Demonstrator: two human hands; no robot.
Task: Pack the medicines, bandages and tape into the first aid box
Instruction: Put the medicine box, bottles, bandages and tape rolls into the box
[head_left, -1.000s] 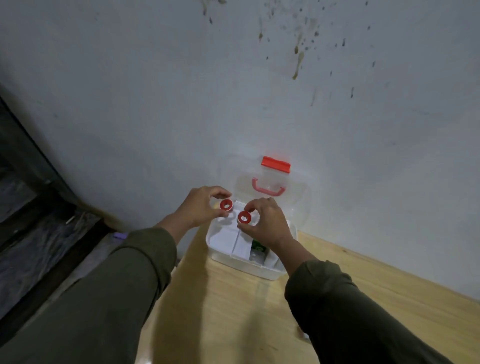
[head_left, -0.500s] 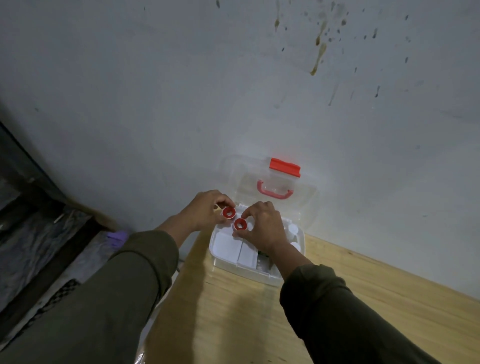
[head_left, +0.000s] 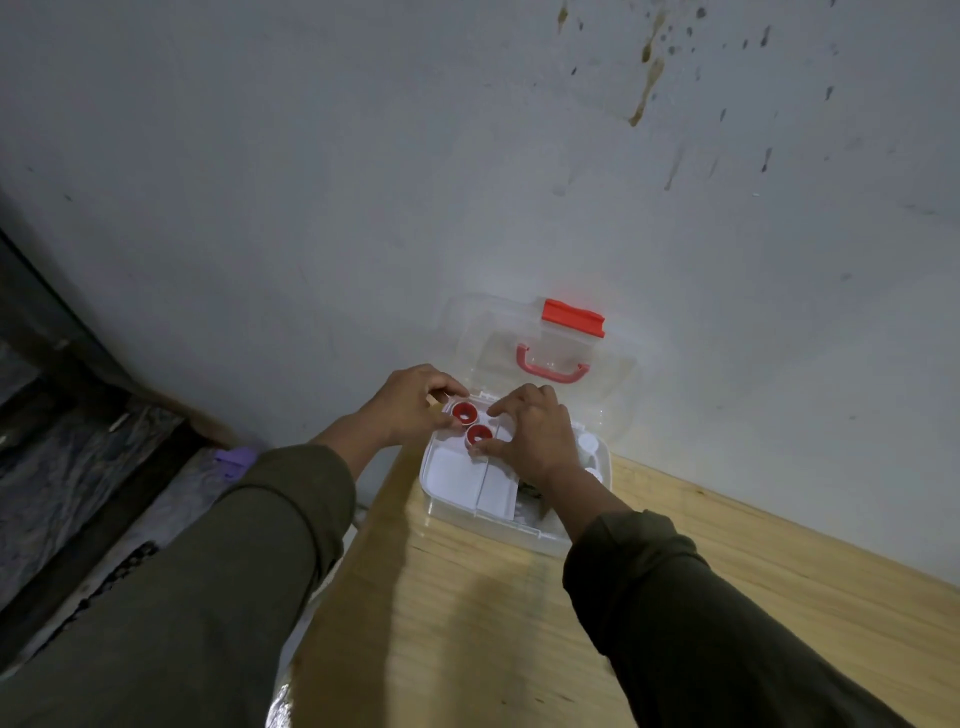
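The clear first aid box (head_left: 457, 506) stands open at the table's far left corner, its lid with a red latch and handle (head_left: 551, 368) leaning on the wall. My left hand (head_left: 410, 410) pinches one white tape roll with a red core (head_left: 464, 413) over the box's back left section. My right hand (head_left: 535, 431) pinches a second such roll (head_left: 479, 435) just in front of it. Both rolls sit low in the box, side by side. White packets (head_left: 493, 483) and white bottle caps (head_left: 588, 446) lie inside; my right wrist hides further contents.
The wooden table (head_left: 519, 623) ends at its left edge close to the box. A stained grey wall (head_left: 467, 182) rises directly behind the lid. A small purple object (head_left: 235, 460) lies on the dark floor at the left.
Both hands have lowered the two tape rolls from above the box down into its back left section, drawing them closer together. The camera view has shifted slightly.
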